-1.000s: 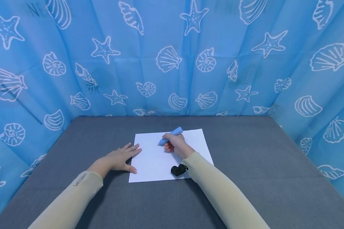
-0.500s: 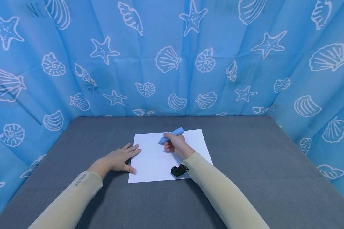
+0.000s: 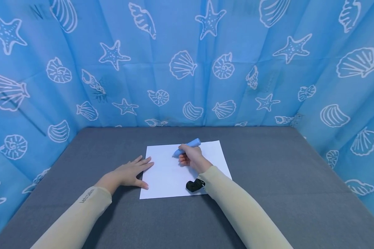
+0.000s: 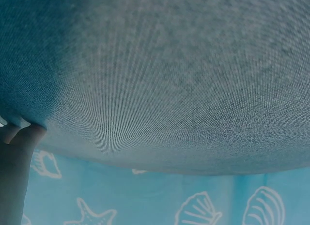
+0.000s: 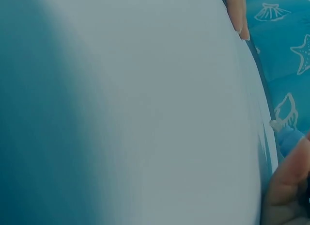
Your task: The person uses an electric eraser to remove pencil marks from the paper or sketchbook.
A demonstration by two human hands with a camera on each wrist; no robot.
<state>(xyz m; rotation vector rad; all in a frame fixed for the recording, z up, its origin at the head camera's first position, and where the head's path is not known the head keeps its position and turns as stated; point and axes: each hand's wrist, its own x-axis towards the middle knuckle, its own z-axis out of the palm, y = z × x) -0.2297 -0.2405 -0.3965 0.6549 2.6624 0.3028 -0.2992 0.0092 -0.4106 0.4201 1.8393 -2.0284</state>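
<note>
A sheet of white paper (image 3: 165, 180) lies on the grey tabletop in the head view. My left hand (image 3: 129, 174) rests at its left edge, fingers spread, the fingertips and thumb over the paper. In my right hand (image 3: 191, 158) I grip a chunky blue marker (image 3: 193, 142) between thumb and fingers, above the upper middle of the sheet. It slants, with its tip down to the left, right at the paper. The right wrist view shows the pale tip and blue barrel of the marker (image 5: 289, 137) beside my thumb. No marks show on the sheet.
Grey cloth (image 3: 268, 180) covers the table around the paper. A blue curtain (image 3: 187, 86) printed with shells and starfish stands behind the table and along both sides. A black wrist-worn device (image 3: 193, 185) sticks out from the right sleeve over the paper.
The marker has shifted very slightly to the right in my right hand's grip. My left hand and the paper stay in place.
</note>
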